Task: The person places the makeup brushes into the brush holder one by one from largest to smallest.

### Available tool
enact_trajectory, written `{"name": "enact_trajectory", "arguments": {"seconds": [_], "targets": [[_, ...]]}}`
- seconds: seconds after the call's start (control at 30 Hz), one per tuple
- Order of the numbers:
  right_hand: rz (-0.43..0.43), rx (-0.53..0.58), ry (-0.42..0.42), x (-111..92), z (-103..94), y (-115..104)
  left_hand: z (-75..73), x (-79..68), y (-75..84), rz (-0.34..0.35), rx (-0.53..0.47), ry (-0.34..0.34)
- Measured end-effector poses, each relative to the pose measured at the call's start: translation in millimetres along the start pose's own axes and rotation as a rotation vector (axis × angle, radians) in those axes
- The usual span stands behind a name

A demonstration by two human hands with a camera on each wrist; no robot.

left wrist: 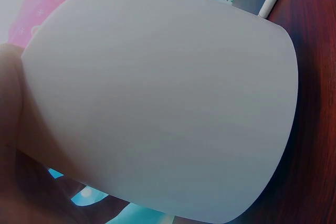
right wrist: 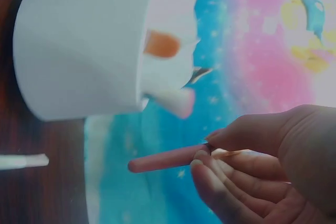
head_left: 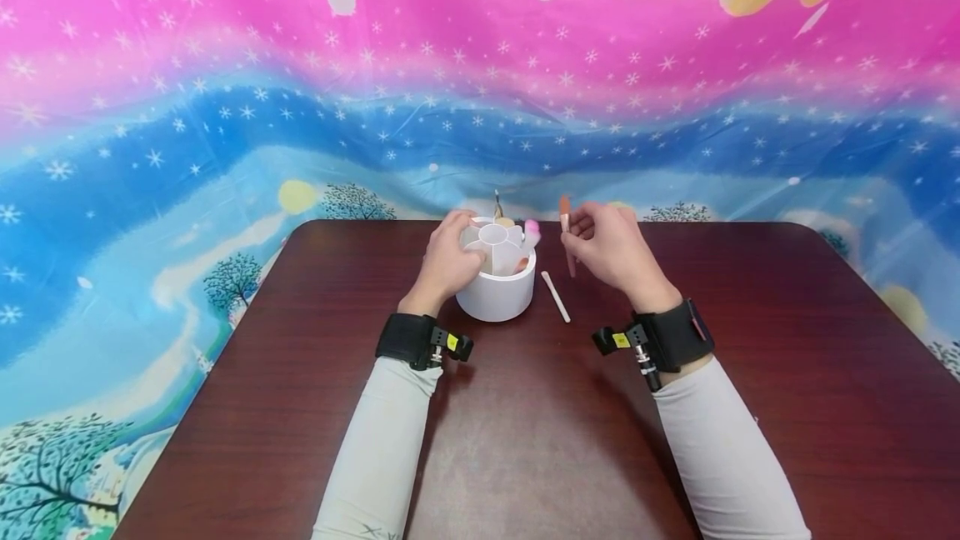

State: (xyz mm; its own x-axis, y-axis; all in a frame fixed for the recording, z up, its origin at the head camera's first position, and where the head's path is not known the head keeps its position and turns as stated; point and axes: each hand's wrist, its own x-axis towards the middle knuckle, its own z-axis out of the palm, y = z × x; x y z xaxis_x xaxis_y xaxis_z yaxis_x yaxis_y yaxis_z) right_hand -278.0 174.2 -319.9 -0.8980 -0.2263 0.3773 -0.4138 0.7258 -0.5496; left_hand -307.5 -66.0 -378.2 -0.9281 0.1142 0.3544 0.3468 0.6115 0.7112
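Note:
My left hand (head_left: 446,261) grips the left side of a white round brush holder (head_left: 495,298), which stands on the table with its compartments facing up. The thumb lies over its rim. Filling most of the left wrist view is the holder's smooth wall (left wrist: 163,98). To the right of the holder, my right hand (head_left: 611,244) pinches a makeup brush (head_left: 565,208) between thumb and fingers, orange bristles up and pink handle (right wrist: 168,159) down. In the holder stand a brush with pink-and-white bristles (head_left: 532,230) and one with an orange tip (right wrist: 163,44).
A slim white brush (head_left: 557,298) lies on the dark red wooden table (head_left: 540,440), between the holder and my right hand. At the holder's back a thin dark-tipped item (head_left: 498,205) sticks up. A colourful printed cloth (head_left: 480,132) hangs behind the table's far edge.

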Motion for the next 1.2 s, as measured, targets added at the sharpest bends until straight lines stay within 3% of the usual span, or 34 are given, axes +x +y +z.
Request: {"name": "enact_trajectory", "arguments": {"seconds": [0.43, 0.8, 1.2], "targets": [[-0.137, 0.191, 0.173, -4.4, -4.7, -25.2, -0.7, -0.8, 1.9, -0.018, 0.008, -0.006], [-0.18, 0.325, 0.124, -5.7, 6.3, -34.9, -1.6, -1.5, 1.5, -0.008, -0.009, -0.003], [-0.21, 0.324, 0.049, -5.3, 18.6, -37.3, -2.5, -2.0, 3.0, -0.008, -0.01, 0.005]]}}
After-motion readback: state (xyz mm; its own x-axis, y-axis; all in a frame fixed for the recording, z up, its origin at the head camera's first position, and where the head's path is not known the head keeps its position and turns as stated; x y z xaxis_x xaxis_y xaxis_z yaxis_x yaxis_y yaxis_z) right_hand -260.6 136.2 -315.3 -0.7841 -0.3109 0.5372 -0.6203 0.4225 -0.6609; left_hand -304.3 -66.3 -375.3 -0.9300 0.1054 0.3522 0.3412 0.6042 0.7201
